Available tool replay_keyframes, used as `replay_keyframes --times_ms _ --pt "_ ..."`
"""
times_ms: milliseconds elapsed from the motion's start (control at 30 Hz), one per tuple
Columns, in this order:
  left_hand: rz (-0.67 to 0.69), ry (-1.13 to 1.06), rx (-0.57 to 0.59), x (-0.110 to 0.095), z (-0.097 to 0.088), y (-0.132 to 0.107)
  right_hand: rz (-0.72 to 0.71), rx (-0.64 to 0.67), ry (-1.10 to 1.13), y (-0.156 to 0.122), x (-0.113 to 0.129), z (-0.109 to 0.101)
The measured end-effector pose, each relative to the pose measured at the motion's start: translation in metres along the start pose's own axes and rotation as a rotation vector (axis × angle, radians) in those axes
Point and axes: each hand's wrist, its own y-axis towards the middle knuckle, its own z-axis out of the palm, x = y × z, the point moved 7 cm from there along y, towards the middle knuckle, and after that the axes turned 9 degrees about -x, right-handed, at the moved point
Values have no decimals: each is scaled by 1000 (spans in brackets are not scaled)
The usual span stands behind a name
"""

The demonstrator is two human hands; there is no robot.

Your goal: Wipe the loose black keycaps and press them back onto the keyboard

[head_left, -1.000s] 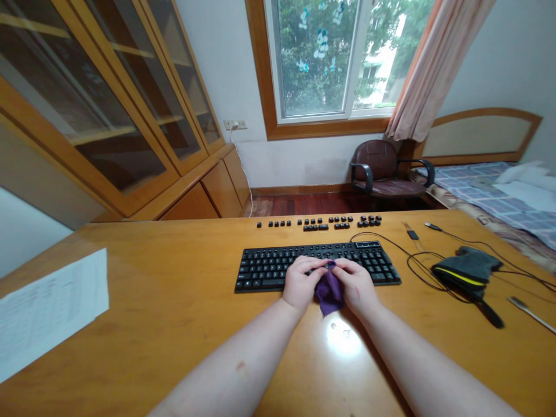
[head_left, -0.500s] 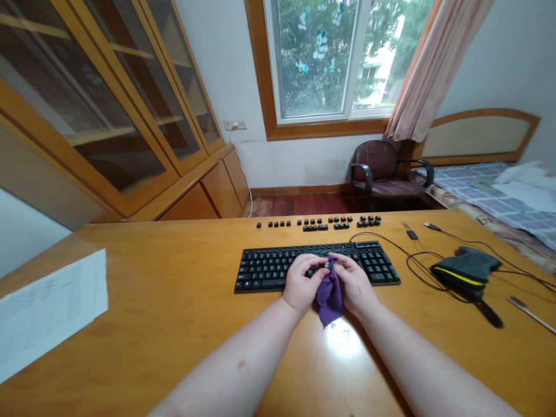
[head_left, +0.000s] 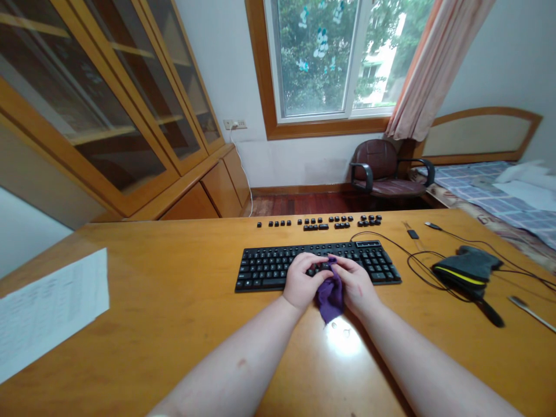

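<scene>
Over the right-centre part of a black keyboard (head_left: 264,269), my two hands meet with bent, closed fingers. My left hand (head_left: 302,284) pinches a small dark keycap, now mostly hidden by the fingers and cloth. A purple cloth (head_left: 330,301) is gripped by my right hand (head_left: 356,285), its top bunched at the fingertips and its loose end hanging towards the desk. Behind the keyboard, several loose black keycaps (head_left: 322,227) lie in rows near the desk's far edge.
To the right lie a black cable (head_left: 410,263), a grey brush-like tool with a yellow stripe (head_left: 467,272), a small keycap puller (head_left: 412,234) and a thin white-handled brush (head_left: 532,313). Papers (head_left: 56,310) rest at the left on the wooden desk (head_left: 174,324).
The keycap showing between my fingertips has become covered by fingers and cloth. The cloth's top has shifted slightly at the fingers; both hands stay in nearly the same place.
</scene>
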Motion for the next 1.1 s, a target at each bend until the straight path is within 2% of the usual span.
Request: replay_keyframes --times_ms 233,367,567,700,800,1000,1100 --pt "87 -7 106 -4 9 -3 -16 -100 57 5 2 -8" --pt "92 2 76 -6 8 -4 -8 -88 71 5 1 -6" --pt "22 12 -44 -1 -1 -1 -9 9 22 2 -1 0" --pt "-50 -34 -37 3 -1 -1 -82 26 -91 3 1 -1" --pt "-112 -78 -30 8 1 -3 -119 11 -85 3 4 -3" --pt "-231 -153 -43 16 3 -4 -48 -47 -20 1 5 -3" --pt "-253 -179 -51 16 3 -4 -51 11 -44 -3 8 3"
